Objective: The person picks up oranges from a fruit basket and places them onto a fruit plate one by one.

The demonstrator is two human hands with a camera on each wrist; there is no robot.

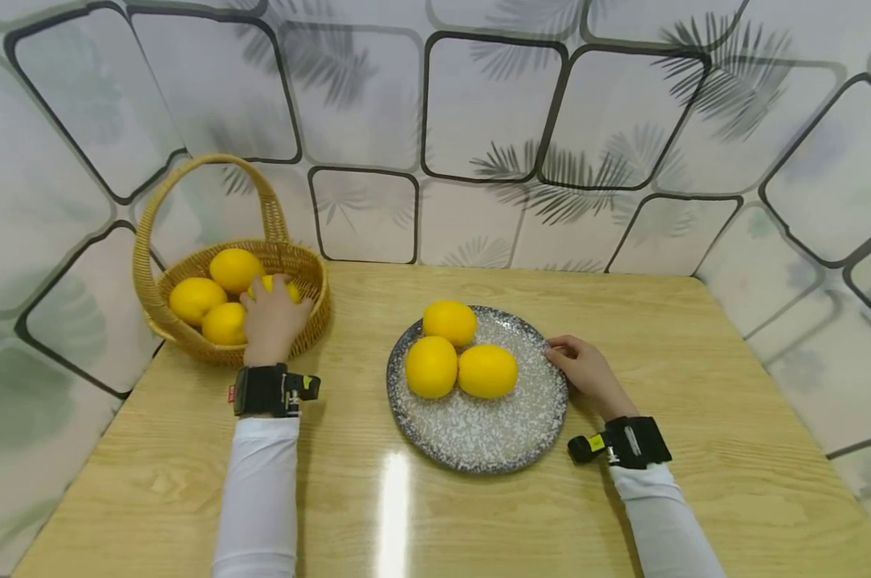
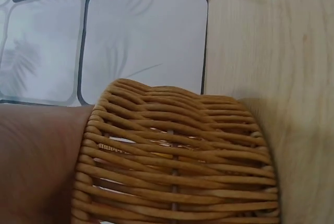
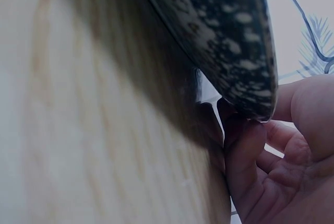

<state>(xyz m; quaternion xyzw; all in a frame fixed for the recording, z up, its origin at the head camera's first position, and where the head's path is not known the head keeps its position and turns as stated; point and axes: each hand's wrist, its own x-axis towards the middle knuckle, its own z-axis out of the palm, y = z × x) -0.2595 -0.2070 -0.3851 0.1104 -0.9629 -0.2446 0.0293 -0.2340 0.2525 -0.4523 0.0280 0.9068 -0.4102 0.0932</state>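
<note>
My left hand (image 1: 269,323) reaches into a wicker basket (image 1: 321,317) at the left, its fingers spread over a lemon (image 1: 291,291) and gripping it. Three more lemons (image 1: 197,301) lie beside it in the basket. From the left wrist view, the woven wall (image 2: 177,166) hides the fingertips and most of the fruit. A round speckled grey plate (image 1: 478,429) with a dark rim stands mid-table, bearing three lemons (image 1: 488,371) grouped toward its upper left. My right hand (image 1: 587,376) holds the plate's right edge; in the right wrist view fingers (image 3: 248,145) are under the rim.
A light wooden table (image 1: 348,514) carries everything. Behind it rises a wall (image 1: 493,104) with a stone-and-leaf pattern. The basket's tall arched handle (image 1: 140,241) stands upright near the left hand.
</note>
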